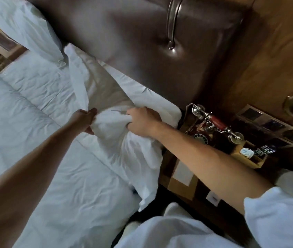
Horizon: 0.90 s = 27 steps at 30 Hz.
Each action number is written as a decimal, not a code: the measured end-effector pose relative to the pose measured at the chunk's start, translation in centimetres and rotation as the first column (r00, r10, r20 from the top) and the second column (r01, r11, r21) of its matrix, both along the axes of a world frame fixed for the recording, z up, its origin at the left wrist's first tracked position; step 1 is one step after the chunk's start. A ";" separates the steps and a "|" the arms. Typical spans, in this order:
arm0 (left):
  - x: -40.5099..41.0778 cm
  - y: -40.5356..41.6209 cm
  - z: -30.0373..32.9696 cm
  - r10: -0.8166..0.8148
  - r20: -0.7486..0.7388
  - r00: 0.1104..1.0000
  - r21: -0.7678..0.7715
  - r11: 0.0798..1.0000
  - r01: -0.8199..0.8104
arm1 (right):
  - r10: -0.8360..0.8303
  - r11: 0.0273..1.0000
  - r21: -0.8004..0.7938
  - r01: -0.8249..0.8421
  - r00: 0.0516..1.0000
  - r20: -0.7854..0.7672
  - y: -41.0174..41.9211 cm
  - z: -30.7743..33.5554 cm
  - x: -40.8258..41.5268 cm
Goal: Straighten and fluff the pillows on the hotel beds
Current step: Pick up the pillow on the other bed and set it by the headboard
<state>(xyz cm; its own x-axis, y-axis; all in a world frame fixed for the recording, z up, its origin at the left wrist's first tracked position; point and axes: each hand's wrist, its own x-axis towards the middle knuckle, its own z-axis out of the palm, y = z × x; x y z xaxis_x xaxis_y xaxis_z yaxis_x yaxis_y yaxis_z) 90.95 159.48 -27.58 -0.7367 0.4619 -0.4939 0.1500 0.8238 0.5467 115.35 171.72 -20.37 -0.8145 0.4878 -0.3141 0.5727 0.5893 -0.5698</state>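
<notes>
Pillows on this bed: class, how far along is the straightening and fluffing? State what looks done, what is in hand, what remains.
Looks done: the far pillow stands against the headboard. In hand: the left hand and right hand both grip the near pillow, bunched at its near end. Left: fluff it and set it straight against the headboard.

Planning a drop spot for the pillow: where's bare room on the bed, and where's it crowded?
Free: the duvet left of the left hand, below the far pillow. Crowded: the nightstand, where a telephone and a remote tray sit. Both hands, right hand too, grip the near pillow by the headboard.
</notes>
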 end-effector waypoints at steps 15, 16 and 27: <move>8.0 7.2 -2.4 -0.307 -0.247 0.919 -0.320 0.921 0.222 | -0.111 0.992 0.087 0.090 0.949 0.293 6.1 -6.2 10.4; 6.8 7.5 -2.0 -0.302 -0.252 0.920 -0.336 0.918 0.209 | -0.125 0.992 0.062 0.111 0.948 0.292 5.8 -6.4 10.4; -1.4 12.7 -4.9 -0.334 0.128 0.934 -0.324 0.876 0.357 | -0.143 0.967 -0.155 0.201 0.936 0.320 0.4 -8.2 12.0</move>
<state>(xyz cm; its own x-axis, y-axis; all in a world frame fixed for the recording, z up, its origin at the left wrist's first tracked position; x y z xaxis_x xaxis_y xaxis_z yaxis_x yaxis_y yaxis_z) 89.51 172.21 -32.49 -0.5211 0.4782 -0.7069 0.4324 0.8620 0.2644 127.31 172.13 -28.55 -0.5744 0.5226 -0.6301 0.8186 0.3687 -0.4404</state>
